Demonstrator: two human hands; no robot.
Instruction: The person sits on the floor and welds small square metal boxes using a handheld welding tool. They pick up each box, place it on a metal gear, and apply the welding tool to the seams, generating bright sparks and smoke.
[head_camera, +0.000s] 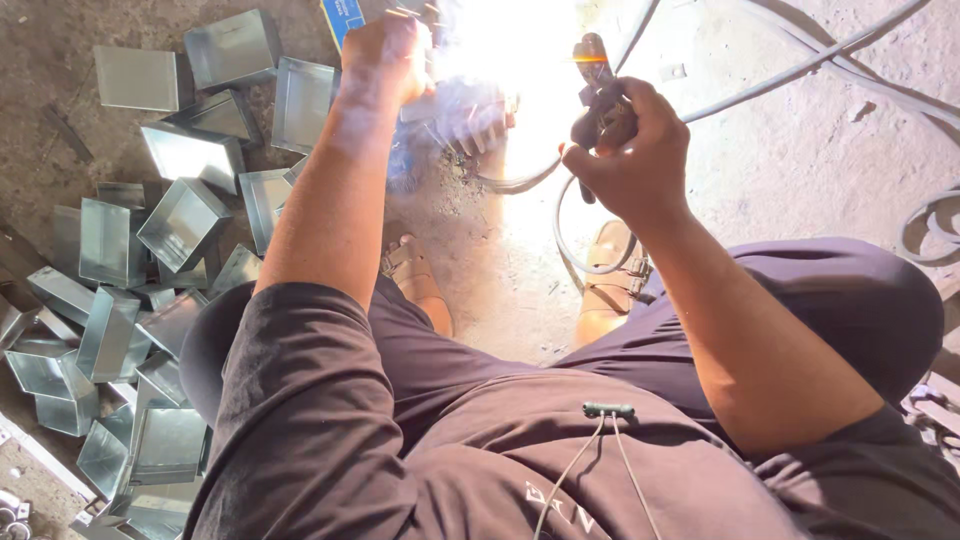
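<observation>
A heap of open metal boxes (150, 300) lies on the floor (800, 150) to my left. My right hand (632, 150) grips the welding holder (598, 105), fingers closed around it, beside the bright glare. My left hand (385, 58) is clenched on a metal box (455, 108) near that glare.

Between my left hand (385, 58) and my right hand (630, 150) a white glare (510, 50) washes out whatever sits there; I can't make out the workpiece or the tip of the welding holder (598, 95) my right fingers close around. What my left fist grips is lost in that glare too. Just above my left hand a blue box (342, 18) is cut by the top edge. Right of my right hand, grey cables (930, 225) run off the frame.
</observation>
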